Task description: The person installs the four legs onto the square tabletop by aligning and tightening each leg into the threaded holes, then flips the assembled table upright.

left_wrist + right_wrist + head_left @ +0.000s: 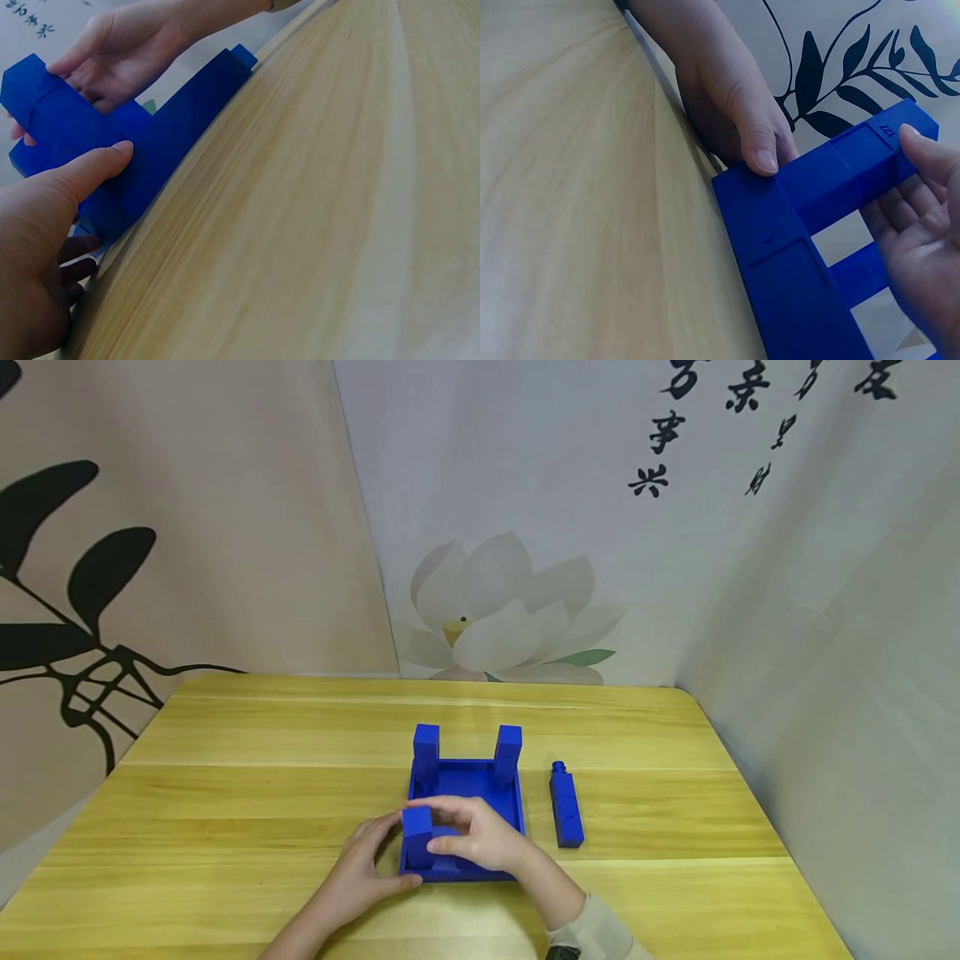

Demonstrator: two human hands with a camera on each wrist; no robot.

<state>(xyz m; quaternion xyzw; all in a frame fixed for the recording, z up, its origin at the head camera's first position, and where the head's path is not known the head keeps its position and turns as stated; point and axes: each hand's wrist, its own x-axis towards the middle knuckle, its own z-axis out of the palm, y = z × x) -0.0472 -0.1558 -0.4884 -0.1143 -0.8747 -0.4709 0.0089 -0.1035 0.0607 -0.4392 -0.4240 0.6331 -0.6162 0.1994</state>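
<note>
Two hands at a blue tray (463, 780), lower centre of the frame, the right hand (480, 837) pinching a blue post (417, 841) upright at the tray's near-left corner.
The right fingers and thumb are narrowed on the post near its top; the left hand (363, 874) holds the tray's corner, thumb on the near wall, fingers at the left side. Two more posts (426, 753) stand at the far corners, above the hands in the frame. A loose blue post (566, 810) lies on the wooden surface (247, 797), right of the tray and apart from it, its narrow stepped end toward the top of the frame.
</note>
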